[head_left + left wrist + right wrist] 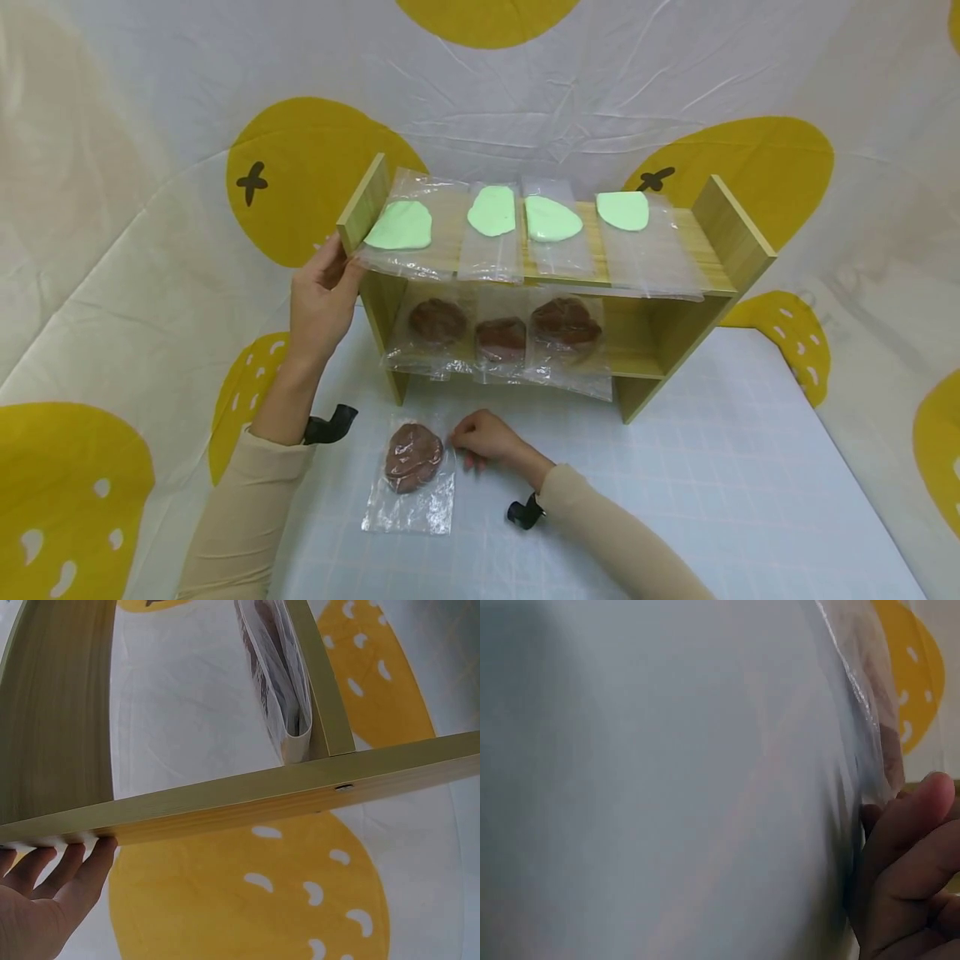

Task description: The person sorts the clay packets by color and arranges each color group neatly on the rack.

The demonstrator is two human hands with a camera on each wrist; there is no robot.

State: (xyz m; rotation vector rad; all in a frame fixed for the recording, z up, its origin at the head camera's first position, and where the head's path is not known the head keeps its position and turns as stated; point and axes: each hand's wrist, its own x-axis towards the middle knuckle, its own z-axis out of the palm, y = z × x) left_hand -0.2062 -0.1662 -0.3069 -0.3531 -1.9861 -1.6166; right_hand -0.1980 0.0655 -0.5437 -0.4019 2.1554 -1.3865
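Note:
My left hand (321, 304) grips the left side panel of a two-tier wooden shelf (716, 250), with fingers (94, 862) against its outer face and the thumb at the front edge. Low at the shelf's front, my right hand (491, 437) pinches the right edge of a clear plastic bag (412, 517). A round, flat brown patty (412, 458) is inside that bag, which lies on the table. In the right wrist view, the bag's edge (866, 705) runs down to the curled fingers (907, 825).
Several bagged pale green pieces (551, 219) lie in a row on the upper tier. The lower tier carries three bagged brown patties (501, 340), their plastic hanging over its front. A light blue cloth (712, 467) covers the table, and a yellow-patterned white sheet (135, 208) hangs behind.

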